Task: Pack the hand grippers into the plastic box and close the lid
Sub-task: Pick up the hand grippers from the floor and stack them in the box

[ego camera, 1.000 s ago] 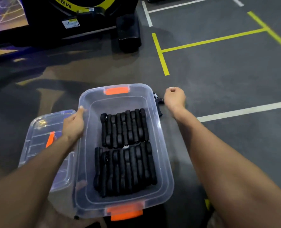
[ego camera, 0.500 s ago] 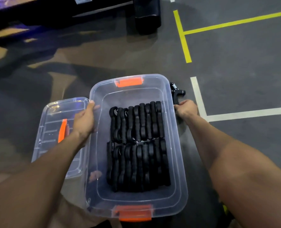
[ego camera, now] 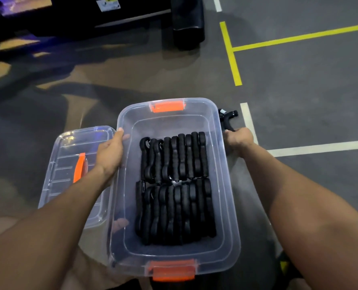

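At 3 o'clock of the clear plastic box [ego camera: 226, 185], right hand [ego camera: 239, 139] grips a loose black hand gripper [ego camera: 227, 120]; left hand [ego camera: 110, 155] clasps the 9 o'clock rim.

Your box [ego camera: 228, 185] is clear plastic, smooth & glossy, w/ opaque orange plastic latches [ego camera: 167, 106]. The lid [ego camera: 54, 181] beside it is the same clear plastic, ribbed, catching glare, w/ an orange handle [ego camera: 79, 167]. Grippers [ego camera: 173, 189] in the box look matt black, foam- or rubber-like grips. The loose gripper [ego camera: 228, 120] you're holding shows a shiny metal spring. Floor [ego camera: 299, 91] is matt grey, fine-grained, w/ flat painted lines.
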